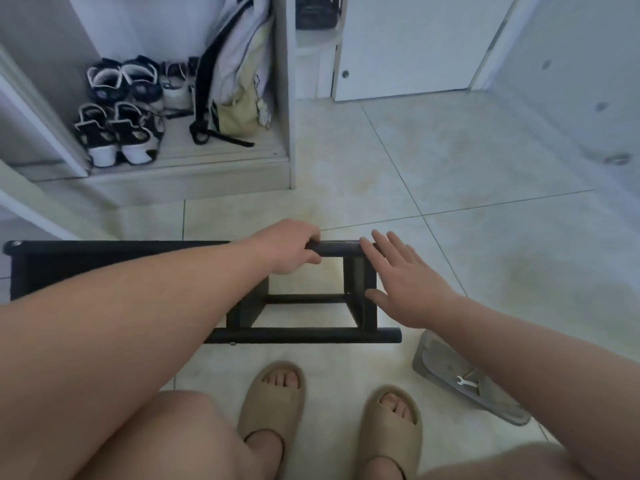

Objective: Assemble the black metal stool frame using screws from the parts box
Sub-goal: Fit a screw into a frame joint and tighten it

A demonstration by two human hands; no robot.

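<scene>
So the flat grey parts box [437, 362] sits on the tiled floor [450, 150] off to the right, partly hidden under the right forearm. All I can make out in it is a small silver wrench [466, 382]; can't tell if there are screws in there. The other "container" is the open cupboard nook [194, 168] at the back left, holding a few pairs of black-and-white shoes [117, 133] and a pale backpack [239, 64] leaning against its side wall. The left hand [287, 247] is wrapped around the far top bar of the black stool frame [304, 332], fingers curled over it and thumb underneath. The right hand [405, 282] is flat and spread, not grabbing anything: fingertips touch the end of that same bar and the thumb rests against the upright on the right side. The frame stands on the floor right in front of the feet, which are in beige slides [273, 400]. The left arm covers much of the frame's left half.
</scene>
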